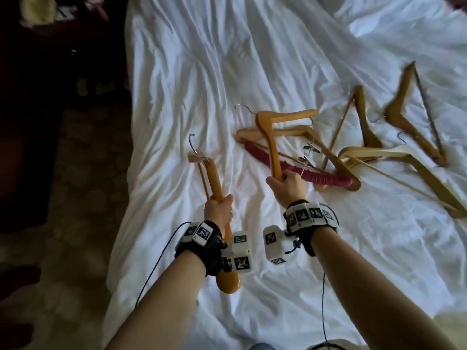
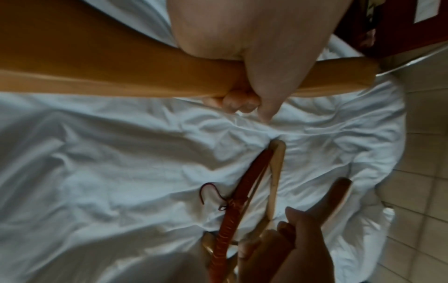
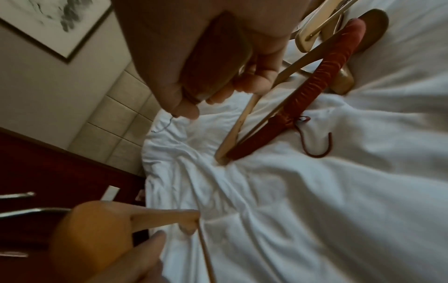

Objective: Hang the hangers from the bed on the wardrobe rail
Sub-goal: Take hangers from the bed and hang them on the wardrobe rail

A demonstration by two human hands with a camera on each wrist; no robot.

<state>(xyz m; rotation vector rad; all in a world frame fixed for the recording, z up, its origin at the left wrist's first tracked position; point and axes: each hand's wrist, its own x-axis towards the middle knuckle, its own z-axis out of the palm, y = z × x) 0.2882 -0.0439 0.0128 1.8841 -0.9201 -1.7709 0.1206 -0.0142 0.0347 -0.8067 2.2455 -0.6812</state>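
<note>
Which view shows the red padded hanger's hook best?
The right wrist view: the red padded hanger lies on the sheet with its hook fully visible and clear. The left wrist view shows the hook smaller and blurred. The head view shows only the red bar under other hangers.

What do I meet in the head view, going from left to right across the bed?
Hanger in left hand → left hand → right hand → red hanger → pale hanger → far-right wooden hanger.
</note>
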